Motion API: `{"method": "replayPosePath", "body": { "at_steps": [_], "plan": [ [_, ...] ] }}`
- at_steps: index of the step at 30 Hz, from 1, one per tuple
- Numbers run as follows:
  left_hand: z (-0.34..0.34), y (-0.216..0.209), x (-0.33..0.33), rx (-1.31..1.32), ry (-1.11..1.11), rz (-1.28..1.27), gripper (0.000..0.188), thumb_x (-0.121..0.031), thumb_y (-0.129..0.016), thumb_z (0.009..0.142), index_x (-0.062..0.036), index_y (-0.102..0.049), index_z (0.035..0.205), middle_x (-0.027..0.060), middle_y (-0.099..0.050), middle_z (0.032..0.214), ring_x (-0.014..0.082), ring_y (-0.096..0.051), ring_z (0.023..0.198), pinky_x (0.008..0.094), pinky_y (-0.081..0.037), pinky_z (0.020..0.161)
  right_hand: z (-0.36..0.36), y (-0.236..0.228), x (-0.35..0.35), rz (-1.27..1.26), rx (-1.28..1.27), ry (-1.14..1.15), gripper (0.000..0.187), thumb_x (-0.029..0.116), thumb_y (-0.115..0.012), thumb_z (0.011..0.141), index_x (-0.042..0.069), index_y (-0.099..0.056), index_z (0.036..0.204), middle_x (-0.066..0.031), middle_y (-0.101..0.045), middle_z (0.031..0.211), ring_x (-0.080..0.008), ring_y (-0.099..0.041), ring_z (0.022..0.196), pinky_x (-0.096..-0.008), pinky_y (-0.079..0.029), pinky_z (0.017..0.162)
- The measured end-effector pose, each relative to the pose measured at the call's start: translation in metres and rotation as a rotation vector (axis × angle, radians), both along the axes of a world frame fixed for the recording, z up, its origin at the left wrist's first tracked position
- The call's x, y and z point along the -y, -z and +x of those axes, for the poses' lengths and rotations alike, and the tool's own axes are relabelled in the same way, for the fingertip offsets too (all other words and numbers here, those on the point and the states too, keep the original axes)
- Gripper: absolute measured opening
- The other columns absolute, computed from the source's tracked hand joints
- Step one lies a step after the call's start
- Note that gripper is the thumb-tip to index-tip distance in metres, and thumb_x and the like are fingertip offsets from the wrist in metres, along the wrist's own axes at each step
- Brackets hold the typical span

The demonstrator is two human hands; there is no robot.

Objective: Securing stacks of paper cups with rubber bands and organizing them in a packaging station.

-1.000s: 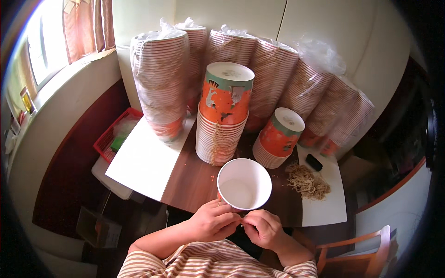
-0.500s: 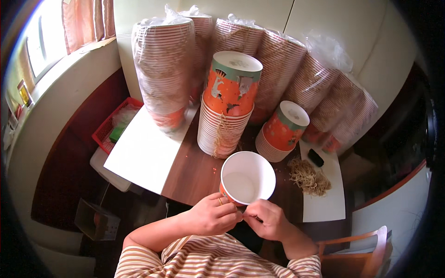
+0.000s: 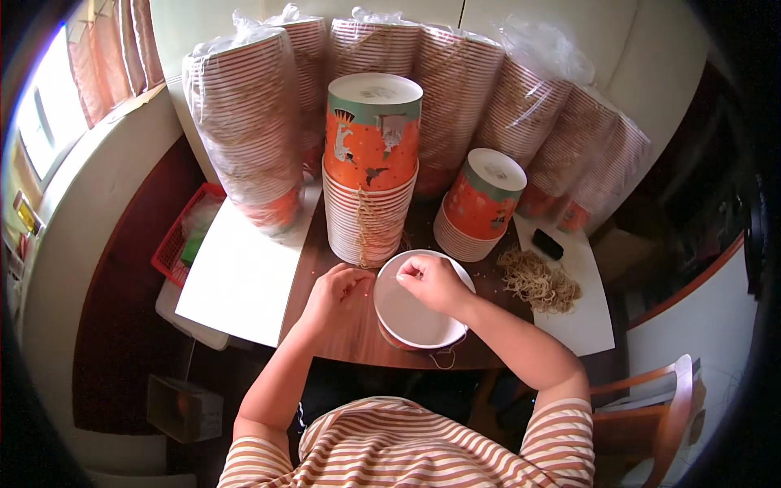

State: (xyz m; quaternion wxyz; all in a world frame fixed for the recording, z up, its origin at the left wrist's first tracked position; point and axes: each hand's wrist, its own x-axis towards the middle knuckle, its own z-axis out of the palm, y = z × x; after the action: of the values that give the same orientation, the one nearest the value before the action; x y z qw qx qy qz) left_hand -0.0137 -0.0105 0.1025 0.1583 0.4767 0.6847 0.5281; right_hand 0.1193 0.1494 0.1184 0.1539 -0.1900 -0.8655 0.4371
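A white-lined paper bucket (image 3: 419, 321) stands upright near the table's front edge, its open mouth facing me. A thin loop of string (image 3: 443, 358) dangles at its near side, below the rim. My left hand (image 3: 336, 294) is just left of the rim, fingers curled in a pinch. My right hand (image 3: 435, 282) reaches over the bucket's far rim with thumb and forefinger pressed together. What either pinch holds is too small to make out. Behind stand a tall stack of upturned orange and green paper buckets (image 3: 374, 154) and a shorter stack (image 3: 483, 199).
Tall plastic-wrapped bucket stacks (image 3: 244, 122) line the back of the table. A tangle of tan string (image 3: 538, 281) and a small black object (image 3: 547, 243) lie at right. A red basket (image 3: 171, 248) sits beyond the left edge; a wooden chair (image 3: 663, 407) stands at the right.
Both hands have moved from the bucket's near side toward its far side and apart, the left beside the rim, the right over it. The string loop now shows. The view has shifted slightly.
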Motion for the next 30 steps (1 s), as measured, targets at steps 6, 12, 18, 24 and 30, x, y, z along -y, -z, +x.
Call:
{"method": "replayPosePath", "body": {
  "at_steps": [6, 12, 18, 24, 30],
  "plan": [
    [-0.007, 0.008, -0.010, 0.006, 0.004, -0.054, 0.017, -0.008, -0.061, 0.083, -0.0006, -0.067, 0.097, 0.0124, -0.061, 0.084, 0.0224, -0.060, 0.068, 0.0300, -0.048, 0.065, -0.012, 0.008, 0.001, 0.112, 0.011, -0.040, 0.012, 0.011, -0.061, 0.079, -0.001, -0.062, 0.079, -0.0142, -0.064, 0.080, -0.0247, -0.063, 0.074, -0.0350, -0.050, 0.066],
    [-0.010, 0.010, -0.014, -0.013, 0.015, -0.094, 0.016, -0.005, -0.060, 0.084, 0.0010, -0.067, 0.098, 0.0105, -0.060, 0.081, 0.0141, -0.058, 0.067, 0.0265, -0.047, 0.062, -0.016, 0.018, -0.002, 0.147, -0.010, -0.052, 0.011, 0.010, -0.062, 0.077, -0.001, -0.061, 0.078, -0.0127, -0.063, 0.081, -0.0231, -0.062, 0.076, -0.0336, -0.049, 0.068],
    [-0.011, 0.010, -0.017, -0.015, 0.033, -0.101, 0.017, -0.003, -0.059, 0.084, 0.0005, -0.067, 0.098, 0.0103, -0.060, 0.081, 0.0148, -0.058, 0.067, 0.0269, -0.047, 0.062, -0.019, 0.019, -0.001, 0.182, -0.009, -0.040, 0.010, 0.008, -0.061, 0.076, -0.002, -0.061, 0.077, -0.0137, -0.063, 0.081, -0.0243, -0.062, 0.076, -0.0343, -0.049, 0.069],
    [-0.011, 0.006, -0.018, -0.023, 0.048, -0.120, 0.019, -0.004, -0.060, 0.082, -0.0004, -0.066, 0.100, 0.0114, -0.061, 0.081, 0.0170, -0.060, 0.069, 0.0286, -0.048, 0.063, -0.020, 0.017, 0.000, 0.136, 0.020, 0.016, 0.010, 0.009, -0.062, 0.077, -0.002, -0.062, 0.077, -0.0141, -0.063, 0.078, -0.0244, -0.062, 0.072, -0.0346, -0.049, 0.066],
    [-0.012, 0.003, -0.019, 0.012, 0.078, -0.140, 0.020, -0.004, -0.060, 0.082, -0.0001, -0.066, 0.100, 0.0138, -0.064, 0.084, 0.0181, -0.063, 0.074, 0.0296, -0.049, 0.067, -0.022, 0.015, 0.003, 0.090, 0.030, 0.034, 0.011, 0.010, -0.063, 0.077, -0.001, -0.063, 0.078, -0.0135, -0.064, 0.077, -0.0233, -0.063, 0.072, -0.0345, -0.049, 0.066]
  ]
}}
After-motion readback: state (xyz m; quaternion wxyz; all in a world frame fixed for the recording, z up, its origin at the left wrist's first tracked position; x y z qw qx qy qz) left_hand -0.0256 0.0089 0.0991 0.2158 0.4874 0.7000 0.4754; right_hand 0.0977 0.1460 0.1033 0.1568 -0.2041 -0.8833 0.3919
